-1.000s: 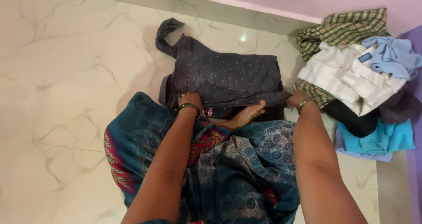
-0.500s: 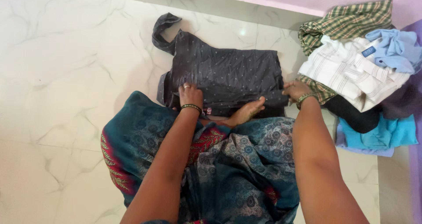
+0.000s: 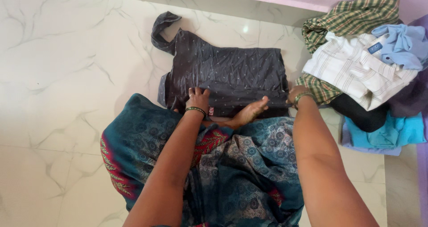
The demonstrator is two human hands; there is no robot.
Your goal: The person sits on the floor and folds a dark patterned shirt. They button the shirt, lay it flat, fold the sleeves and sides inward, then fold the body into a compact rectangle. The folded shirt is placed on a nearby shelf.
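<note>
Both hands are pinching the near hem of the dark dotted shirt (image 3: 227,77) lying just beyond them: left hand (image 3: 197,99), right hand (image 3: 295,94). The clothes pile (image 3: 361,71) beside the right hand risks snagging the fold.

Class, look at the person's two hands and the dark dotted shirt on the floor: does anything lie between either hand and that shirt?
Nothing visible does. The left hand and the right hand both rest directly on the near edge of the dark dotted shirt. The pile of clothes lies off to the right.

shirt (image 3: 227,73) and clothes pile (image 3: 370,71) on marble floor (image 3: 67,66)
</note>
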